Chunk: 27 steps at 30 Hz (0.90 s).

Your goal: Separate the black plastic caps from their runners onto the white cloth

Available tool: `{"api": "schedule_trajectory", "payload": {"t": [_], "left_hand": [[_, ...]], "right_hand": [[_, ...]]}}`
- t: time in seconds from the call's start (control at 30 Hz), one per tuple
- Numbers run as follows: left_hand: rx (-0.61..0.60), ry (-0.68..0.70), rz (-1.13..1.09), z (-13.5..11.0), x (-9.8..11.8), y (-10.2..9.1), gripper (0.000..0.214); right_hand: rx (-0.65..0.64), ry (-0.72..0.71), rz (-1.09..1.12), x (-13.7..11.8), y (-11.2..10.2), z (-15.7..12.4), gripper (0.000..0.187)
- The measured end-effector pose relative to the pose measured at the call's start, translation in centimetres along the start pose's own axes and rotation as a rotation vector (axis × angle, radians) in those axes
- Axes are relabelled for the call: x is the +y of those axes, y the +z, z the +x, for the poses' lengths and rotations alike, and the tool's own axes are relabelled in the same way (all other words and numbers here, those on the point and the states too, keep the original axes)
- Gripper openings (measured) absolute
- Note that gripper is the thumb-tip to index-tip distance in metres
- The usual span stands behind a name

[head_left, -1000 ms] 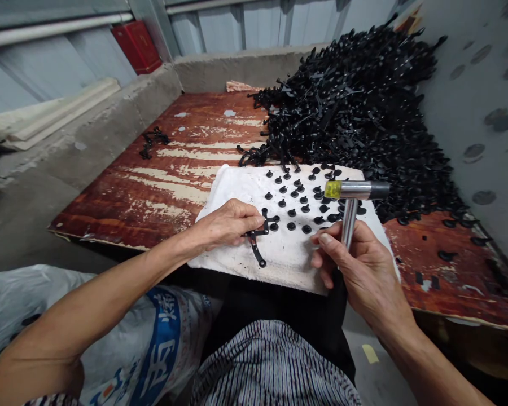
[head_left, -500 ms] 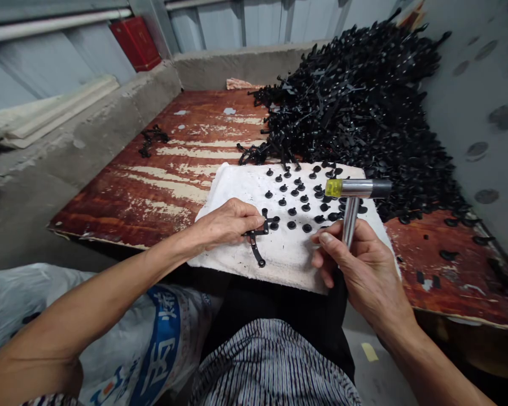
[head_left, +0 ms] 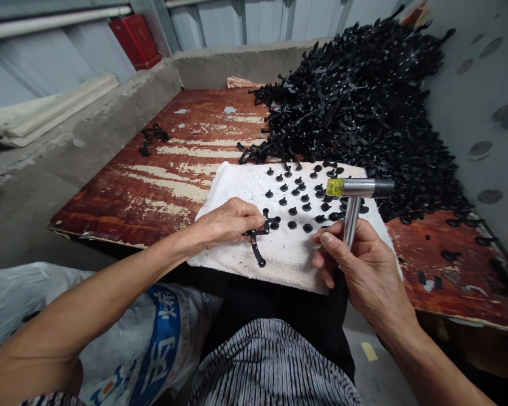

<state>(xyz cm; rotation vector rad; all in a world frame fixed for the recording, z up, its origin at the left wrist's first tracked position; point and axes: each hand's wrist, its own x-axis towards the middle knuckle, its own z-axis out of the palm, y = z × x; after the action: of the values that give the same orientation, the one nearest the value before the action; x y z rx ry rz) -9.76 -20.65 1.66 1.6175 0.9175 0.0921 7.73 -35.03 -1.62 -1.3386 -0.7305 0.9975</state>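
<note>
My left hand (head_left: 224,224) is closed on a black cross-shaped plastic part (head_left: 259,237), pressing it flat on a white block (head_left: 237,186). My right hand (head_left: 355,265) grips the metal handle of a small hammer (head_left: 358,189) with a yellow tip on one end and a black tip on the other. The hammer head hovers above the block's right side. Several small black studs (head_left: 298,198) stand in rows on the block, between the two hands.
A big heap of black plastic parts (head_left: 364,107) fills the back right of the worn red board (head_left: 161,180). A few loose black parts (head_left: 152,138) lie at the board's left. A printed white sack (head_left: 152,349) sits by my left arm.
</note>
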Motion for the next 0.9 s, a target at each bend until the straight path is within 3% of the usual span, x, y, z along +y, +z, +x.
{"api": "schedule_trajectory", "payload": {"t": [0.47, 0.6, 0.67, 0.77, 0.9], "left_hand": [[0.032, 0.005, 0.026, 0.4, -0.3, 0.1, 0.028], [0.038, -0.017, 0.099, 0.1, 0.1, 0.0, 0.028], [0.047, -0.027, 0.155, 0.0, 0.4, -0.1, 0.028], [0.053, -0.024, 0.230, 0.0, 0.6, -0.3, 0.027], [0.049, -0.009, 0.282, 0.0, 0.7, -0.5, 0.028]], "right_hand": [[-0.016, -0.008, -0.031, -0.1, 0.0, -0.1, 0.033], [-0.088, -0.041, -0.182, -0.7, -0.4, -0.5, 0.028], [-0.128, -0.126, -0.375, -0.8, -0.9, -0.7, 0.027], [-0.182, -0.391, -0.670, -1.0, -1.5, -0.8, 0.039], [-0.236, -0.687, -0.794, -1.6, -1.4, -1.1, 0.057]]}}
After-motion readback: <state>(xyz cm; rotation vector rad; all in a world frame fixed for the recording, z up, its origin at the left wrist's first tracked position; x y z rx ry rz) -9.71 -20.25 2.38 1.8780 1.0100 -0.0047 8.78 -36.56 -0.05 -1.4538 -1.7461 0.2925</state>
